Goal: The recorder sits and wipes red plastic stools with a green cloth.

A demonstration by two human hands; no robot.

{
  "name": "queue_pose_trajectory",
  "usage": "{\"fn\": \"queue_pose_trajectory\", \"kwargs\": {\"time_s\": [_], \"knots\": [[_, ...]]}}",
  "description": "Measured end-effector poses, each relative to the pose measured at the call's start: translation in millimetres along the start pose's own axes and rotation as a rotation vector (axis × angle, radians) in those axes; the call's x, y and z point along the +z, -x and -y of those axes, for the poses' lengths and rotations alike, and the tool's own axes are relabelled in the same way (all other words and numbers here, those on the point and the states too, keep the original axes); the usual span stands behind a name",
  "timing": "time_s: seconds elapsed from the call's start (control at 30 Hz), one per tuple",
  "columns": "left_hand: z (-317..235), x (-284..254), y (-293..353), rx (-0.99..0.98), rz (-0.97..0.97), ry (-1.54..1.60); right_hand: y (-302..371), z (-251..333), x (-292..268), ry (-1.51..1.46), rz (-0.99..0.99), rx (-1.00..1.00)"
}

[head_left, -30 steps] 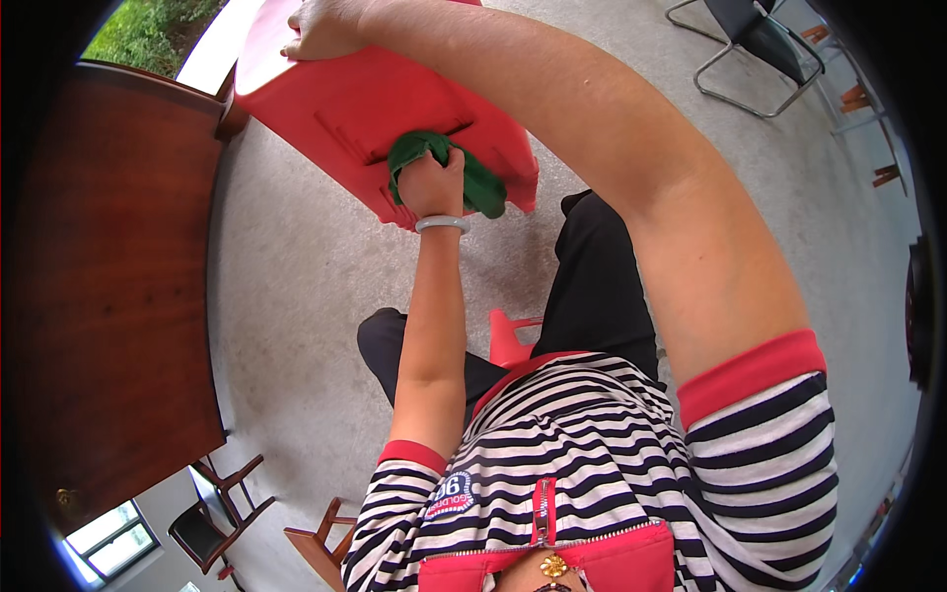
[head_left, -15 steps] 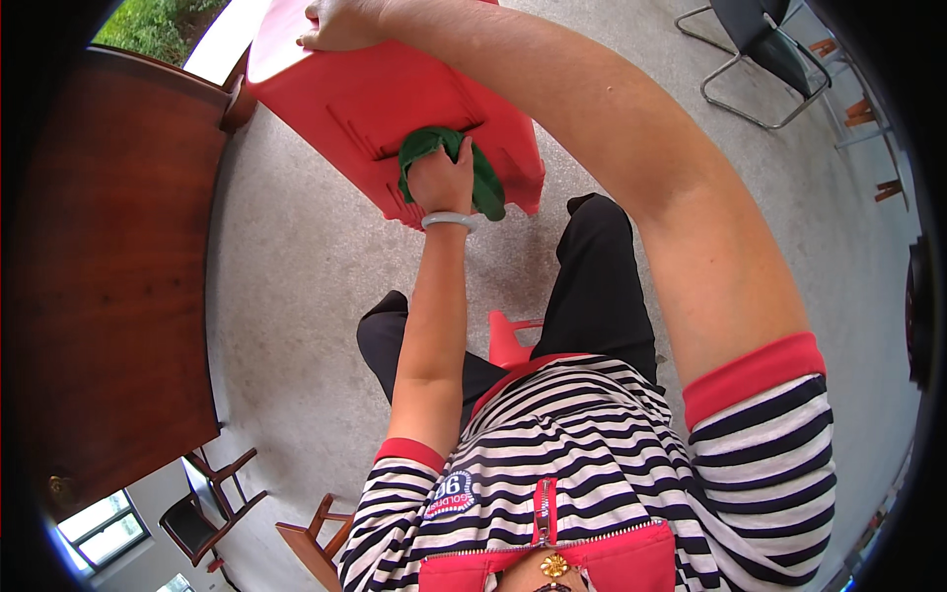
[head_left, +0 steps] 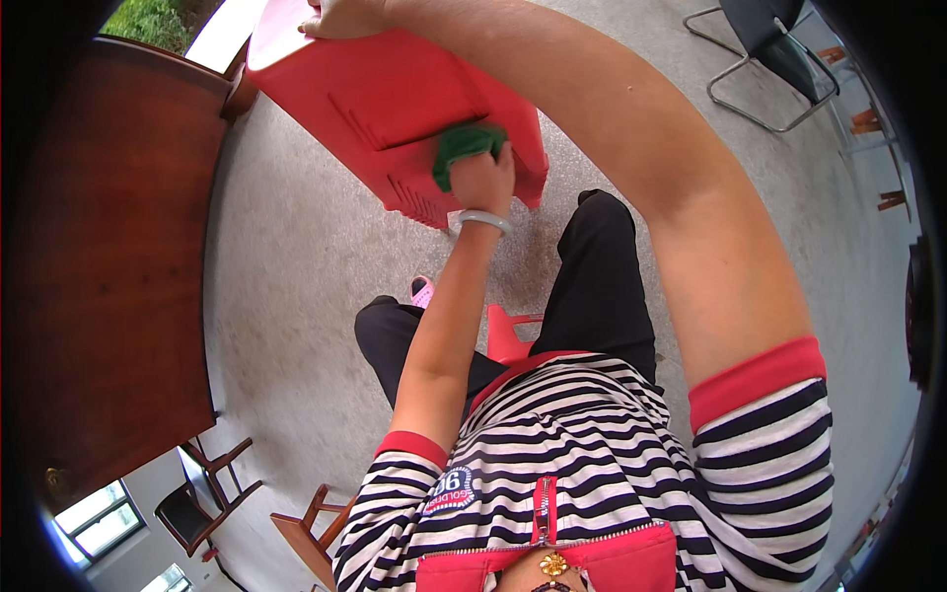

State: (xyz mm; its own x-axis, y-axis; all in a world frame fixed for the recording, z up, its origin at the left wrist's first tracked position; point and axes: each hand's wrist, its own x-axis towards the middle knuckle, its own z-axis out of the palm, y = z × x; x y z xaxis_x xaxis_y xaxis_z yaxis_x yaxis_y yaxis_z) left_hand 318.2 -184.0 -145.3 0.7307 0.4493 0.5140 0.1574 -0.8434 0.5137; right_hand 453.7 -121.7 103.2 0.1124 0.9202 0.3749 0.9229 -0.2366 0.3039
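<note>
A large red moulded plastic piece of furniture (head_left: 395, 94), with grooves and slots in its side, stands tilted in front of me. I cannot tell whether it is a chair or a stool. My left hand (head_left: 483, 181) is closed on a bunched green cloth (head_left: 464, 148) and presses it against the red side; the cloth is a little blurred. At the top, my right hand (head_left: 345, 16) grips the upper edge of the red furniture, its fingers curled over the corner and partly cut off by the picture's edge.
To the left is a dark brown wooden table (head_left: 113, 257). A black chair with metal legs (head_left: 769, 54) stands far right. Under me shows a red plastic stool (head_left: 505, 335); wooden chairs (head_left: 311, 533) are at the lower left. The floor (head_left: 286, 266) is grey.
My left hand has slid to the right across the red side with the green cloth. The right hand keeps its hold on the edge. A pink shoe now shows beside my left knee.
</note>
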Motion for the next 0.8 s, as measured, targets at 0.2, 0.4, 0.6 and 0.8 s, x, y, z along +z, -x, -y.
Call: {"fn": "queue_pose_trajectory", "kwargs": {"time_s": [0.2,0.4,0.6,0.8], "knots": [[-8.9,35.0,4.2,0.036,-0.031,0.073,3.8,8.5,-9.4,-0.297,-0.089,0.146],[-0.9,92.1,42.4,0.076,0.357,0.040,6.1,9.1,-3.8,-0.096,-0.030,-0.007],[15.8,128.5,66.3,-0.082,0.506,0.082,7.0,4.0,-16.6,-0.050,-0.051,0.000],[27.1,132.6,73.4,-0.111,0.627,0.082,14.5,2.6,-13.5,-0.330,0.035,0.129]]}}
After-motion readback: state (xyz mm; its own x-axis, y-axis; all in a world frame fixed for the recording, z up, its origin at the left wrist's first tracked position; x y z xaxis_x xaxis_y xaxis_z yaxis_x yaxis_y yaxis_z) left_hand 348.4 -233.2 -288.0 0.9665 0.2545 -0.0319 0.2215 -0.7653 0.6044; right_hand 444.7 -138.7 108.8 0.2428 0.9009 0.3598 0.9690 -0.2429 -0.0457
